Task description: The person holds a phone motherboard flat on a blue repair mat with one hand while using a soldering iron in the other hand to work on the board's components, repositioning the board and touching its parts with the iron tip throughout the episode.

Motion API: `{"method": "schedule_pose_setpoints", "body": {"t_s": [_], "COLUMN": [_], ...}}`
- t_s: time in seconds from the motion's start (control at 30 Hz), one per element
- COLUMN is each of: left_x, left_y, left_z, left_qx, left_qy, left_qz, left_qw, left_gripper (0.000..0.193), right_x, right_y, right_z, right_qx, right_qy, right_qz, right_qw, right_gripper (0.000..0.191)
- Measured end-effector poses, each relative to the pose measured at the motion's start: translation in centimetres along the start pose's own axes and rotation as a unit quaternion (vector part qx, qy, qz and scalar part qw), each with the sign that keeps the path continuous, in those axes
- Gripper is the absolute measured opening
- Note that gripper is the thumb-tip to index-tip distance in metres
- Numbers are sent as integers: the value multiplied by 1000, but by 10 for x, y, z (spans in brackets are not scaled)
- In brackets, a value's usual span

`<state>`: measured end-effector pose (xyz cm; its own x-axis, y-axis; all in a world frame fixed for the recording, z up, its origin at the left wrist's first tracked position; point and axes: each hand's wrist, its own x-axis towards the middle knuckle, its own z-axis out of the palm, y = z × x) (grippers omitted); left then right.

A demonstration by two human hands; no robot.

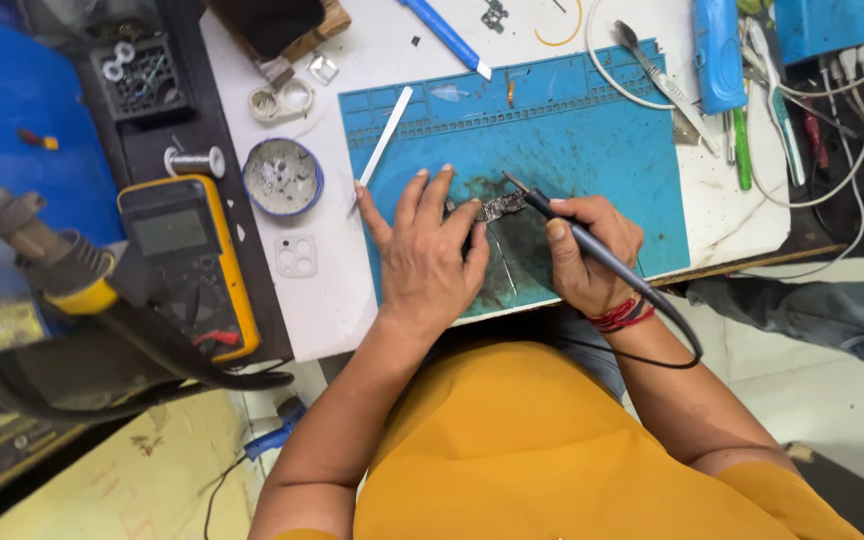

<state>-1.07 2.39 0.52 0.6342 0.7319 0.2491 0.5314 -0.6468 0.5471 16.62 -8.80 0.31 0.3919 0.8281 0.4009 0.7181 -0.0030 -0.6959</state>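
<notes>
On the blue mat (592, 150), your left hand (427, 255) pins the circuit board (498, 208), fingers spread; right hand (587, 250) grips the soldering iron (592, 250). Board looks light, stiff, fragile: hold its edges.

I am working over a teal-blue mat (592, 140), darkened with black smudges in the middle, lying on a white worktop (322, 310). My right hand (587, 250) is gripping a black soldering iron (592, 250) above a dark grey circuit board (500, 207), and red threads (620, 315) are circling that wrist. I am wearing a mustard-yellow shirt (532, 450). A yellow-and-black multimeter (192, 265) with a grey screen is sitting by a blue-rimmed dish (283, 177). A green tool (742, 150) is lying near white cables (852, 130).
</notes>
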Motion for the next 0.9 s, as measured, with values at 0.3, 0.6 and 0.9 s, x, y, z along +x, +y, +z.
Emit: {"method": "schedule_pose_setpoints", "body": {"t_s": [0.3,0.6,0.9], "left_x": [-2,0,4], "left_y": [-3,-3,-1], "left_z": [6,6,4], "left_qx": [4,8,12], "left_qy": [32,26,9], "left_qz": [8,1,-4], "left_qw": [999,1000,1000], "left_gripper": [24,24,21], "right_x": [9,11,16], "right_y": [15,18,12], "right_z": [6,8,4], "right_qx": [36,71,74], "right_qy": [9,-3,-31], "right_qz": [-84,-73,-62], "right_qw": [996,995,995], "right_gripper": [16,18,17]}}
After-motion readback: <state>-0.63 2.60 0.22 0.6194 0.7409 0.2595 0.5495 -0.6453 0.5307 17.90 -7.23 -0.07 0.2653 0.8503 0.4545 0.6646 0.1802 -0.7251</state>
